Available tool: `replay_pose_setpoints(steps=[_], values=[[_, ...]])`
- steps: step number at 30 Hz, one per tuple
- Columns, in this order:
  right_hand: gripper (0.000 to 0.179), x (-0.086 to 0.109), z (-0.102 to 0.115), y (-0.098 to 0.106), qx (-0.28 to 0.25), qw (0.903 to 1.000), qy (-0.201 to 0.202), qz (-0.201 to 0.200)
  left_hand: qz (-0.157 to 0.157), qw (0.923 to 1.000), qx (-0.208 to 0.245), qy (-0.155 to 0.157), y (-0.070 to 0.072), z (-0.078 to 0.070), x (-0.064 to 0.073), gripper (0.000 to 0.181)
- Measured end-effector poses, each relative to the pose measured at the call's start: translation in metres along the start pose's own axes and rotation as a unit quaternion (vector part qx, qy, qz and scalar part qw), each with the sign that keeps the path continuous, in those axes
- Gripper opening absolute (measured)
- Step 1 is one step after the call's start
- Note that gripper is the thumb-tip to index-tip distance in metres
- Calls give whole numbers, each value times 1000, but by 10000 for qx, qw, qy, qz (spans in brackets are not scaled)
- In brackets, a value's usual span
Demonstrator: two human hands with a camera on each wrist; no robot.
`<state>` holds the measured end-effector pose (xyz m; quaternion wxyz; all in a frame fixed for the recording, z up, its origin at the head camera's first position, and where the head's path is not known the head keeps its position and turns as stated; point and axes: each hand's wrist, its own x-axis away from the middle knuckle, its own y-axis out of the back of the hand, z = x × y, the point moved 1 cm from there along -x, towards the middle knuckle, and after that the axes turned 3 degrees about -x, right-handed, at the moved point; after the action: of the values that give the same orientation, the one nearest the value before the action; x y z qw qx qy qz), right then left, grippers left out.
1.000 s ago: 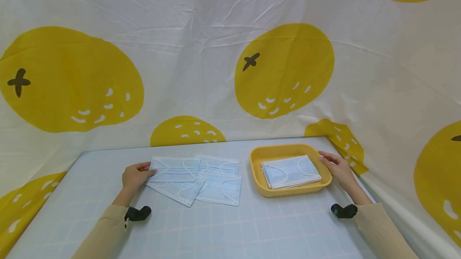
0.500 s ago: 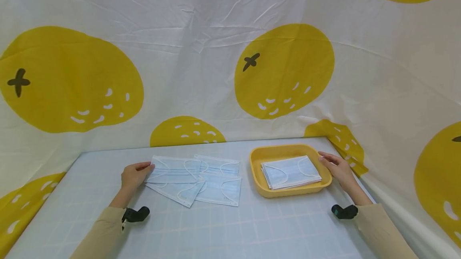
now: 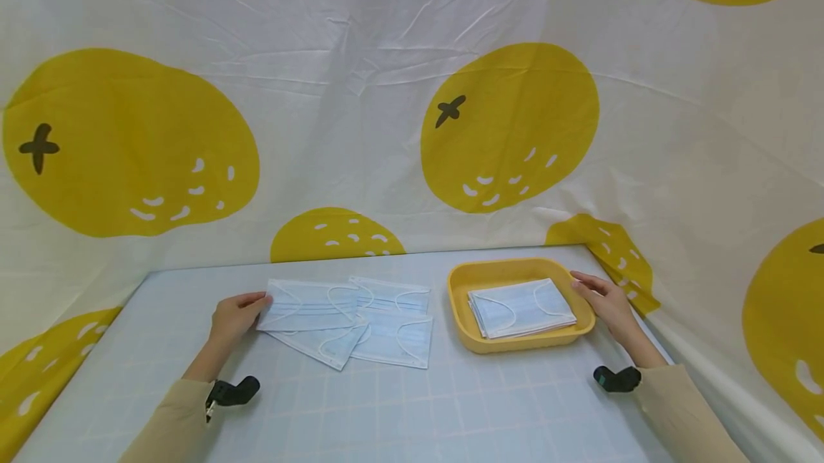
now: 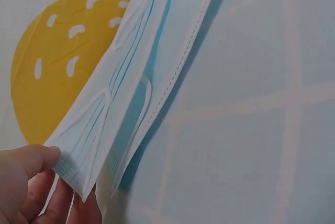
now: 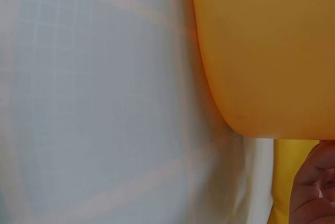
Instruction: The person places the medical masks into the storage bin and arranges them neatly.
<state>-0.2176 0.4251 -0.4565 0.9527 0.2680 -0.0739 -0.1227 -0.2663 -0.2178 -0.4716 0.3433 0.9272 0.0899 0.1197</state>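
Observation:
My left hand pinches the left end of a pale blue pleated face mask. In the left wrist view the thumb lies over the mask's corner, with fingers underneath, and that end is raised. Its far end overlaps other masks spread on the table. At the right, my right hand holds the right rim of a yellow tray. Inside the tray lies a neat stack of masks. In the right wrist view only part of that hand shows, at the tray's edge.
A pale blue checked cloth covers the table. Behind and along the sides hangs a white curtain with yellow fruit prints. Each wrist carries a dark camera mount.
The left hand has drawn the top mask slightly left and toward the person. Its grip has moved to the mask's outer end. The right hand and tray stay put.

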Motion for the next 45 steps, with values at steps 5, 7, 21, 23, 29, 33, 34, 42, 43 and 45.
replay_pose_setpoints(steps=[5,7,21,23,29,33,34,42,43,45], values=[[59,0,0,0,19,10000,49,-14,160,9998,108,85,5,2,4,55],[60,0,1,0,6,10000,58,-35,256,9995,139,109,7,4,4,57],[77,-12,-21,2,-227,9997,50,-115,887,9941,515,358,9,12,5,67],[74,-10,-18,1,-207,9997,0,-162,933,9922,714,409,8,11,7,68],[62,-1,-4,0,-64,10000,-12,-39,1162,9807,1415,692,11,8,13,75],[59,1,-1,1,-66,9999,-36,-83,1225,9696,1945,840,14,6,18,79],[59,1,-1,1,-62,9999,-26,-75,1229,9672,2049,859,15,6,18,79],[71,-5,-11,1,-129,9999,17,-76,1181,9576,2438,978,19,-1,26,77],[73,-6,-13,1,-148,9998,57,-86,1183,9578,2438,960,18,-3,28,77],[76,-9,-16,2,-185,9997,95,-111,1173,9594,2387,938,17,-7,31,76]])
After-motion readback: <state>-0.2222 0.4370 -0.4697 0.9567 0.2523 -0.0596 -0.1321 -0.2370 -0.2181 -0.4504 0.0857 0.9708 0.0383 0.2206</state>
